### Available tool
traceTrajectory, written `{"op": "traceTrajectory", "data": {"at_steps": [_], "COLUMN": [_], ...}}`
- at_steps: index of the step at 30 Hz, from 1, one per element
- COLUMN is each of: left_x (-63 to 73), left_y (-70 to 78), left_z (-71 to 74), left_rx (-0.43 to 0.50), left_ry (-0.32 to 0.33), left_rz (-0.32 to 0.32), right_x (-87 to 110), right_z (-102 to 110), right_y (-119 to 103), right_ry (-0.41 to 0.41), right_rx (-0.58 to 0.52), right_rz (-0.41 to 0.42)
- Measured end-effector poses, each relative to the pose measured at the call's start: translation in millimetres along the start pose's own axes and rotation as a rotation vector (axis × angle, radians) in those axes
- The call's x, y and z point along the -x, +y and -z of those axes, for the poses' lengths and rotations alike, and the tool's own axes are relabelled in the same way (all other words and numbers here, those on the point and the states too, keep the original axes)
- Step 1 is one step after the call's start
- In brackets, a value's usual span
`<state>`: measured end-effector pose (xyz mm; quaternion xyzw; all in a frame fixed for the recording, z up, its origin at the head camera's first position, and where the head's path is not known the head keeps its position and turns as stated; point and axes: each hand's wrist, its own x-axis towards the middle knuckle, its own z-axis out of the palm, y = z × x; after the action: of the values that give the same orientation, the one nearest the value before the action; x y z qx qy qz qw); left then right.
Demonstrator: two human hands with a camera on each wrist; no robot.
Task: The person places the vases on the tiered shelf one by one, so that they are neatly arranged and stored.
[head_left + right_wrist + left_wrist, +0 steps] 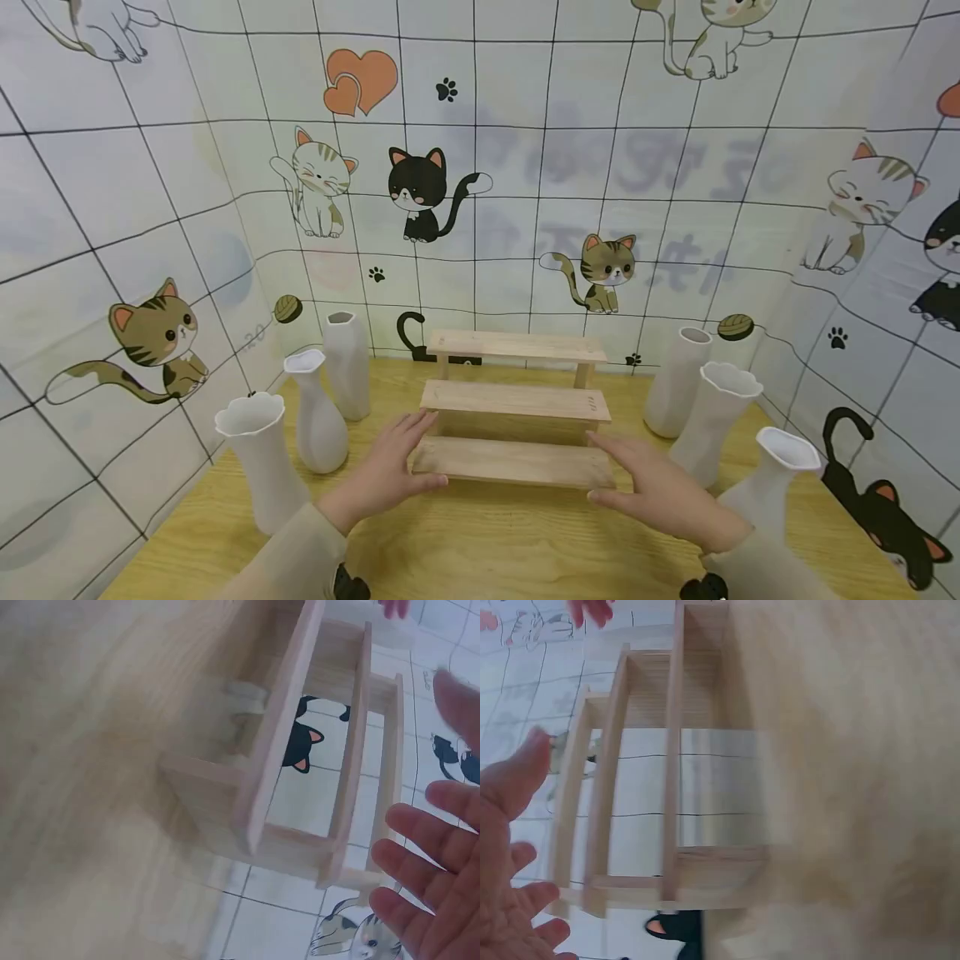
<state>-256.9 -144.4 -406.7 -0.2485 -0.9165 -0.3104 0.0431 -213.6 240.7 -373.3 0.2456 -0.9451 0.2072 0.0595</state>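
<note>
A pale wooden three-step stand [517,461] sits on the table at the middle, its lowest board nearest me. At its left end is my left hand [384,473], fingers straight, thumb spread, the fingertips overlapping the edge of the middle board. My right hand [660,483] mirrors it at the right end, with fingers extended and fingertips right beside the boards. Both wrist views show the stand [671,787] from its ends, with the left palm [502,892] and the right palm [442,885] facing it and nothing held.
Three white vases stand left: a fluted one [262,467], a narrow-necked one [321,417] and a faceted one [348,367]. Three more stand right: a plain one [673,387], a wavy-rimmed one [708,425] and one [772,483] near my right forearm. Cat-printed sheeting [510,167] surrounds the wooden table [510,550].
</note>
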Motion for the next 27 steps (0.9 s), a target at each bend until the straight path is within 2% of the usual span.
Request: {"op": "traceTrajectory", "data": {"at_steps": [4,7,12,16,20,23,27], "left_x": [7.5,9.9,11.5,9.9,7.5,5.7,2.1], "left_y": [-13.6,-22.0,-34.8,-42.2,-46.1,-47.5,-49.5], "left_z": [-16.6,-27.4,-41.2,-48.6,-54.2,-58.0,-62.5], "left_rx": [0.193,0.325,0.545,0.684,0.782,0.809,0.819], "left_ry": [0.091,0.149,0.184,0.171,0.163,0.168,0.182], "left_rz": [0.171,0.29,0.386,0.419,0.409,0.392,0.371], "right_x": [17.5,30.4,48.9,64.3,76.0,81.8,87.9], "right_z": [-7,-12,-18,-17,-11,-4,2], "right_y": [6,11,19,23,25,25,27], "right_ry": [0.072,0.087,0.127,0.292,0.461,0.551,0.697], "right_rx": [-0.082,-0.133,-0.177,-0.155,-0.157,-0.185,-0.276], "right_rz": [-0.143,-0.254,-0.418,-0.499,-0.578,-0.683,-0.859]}}
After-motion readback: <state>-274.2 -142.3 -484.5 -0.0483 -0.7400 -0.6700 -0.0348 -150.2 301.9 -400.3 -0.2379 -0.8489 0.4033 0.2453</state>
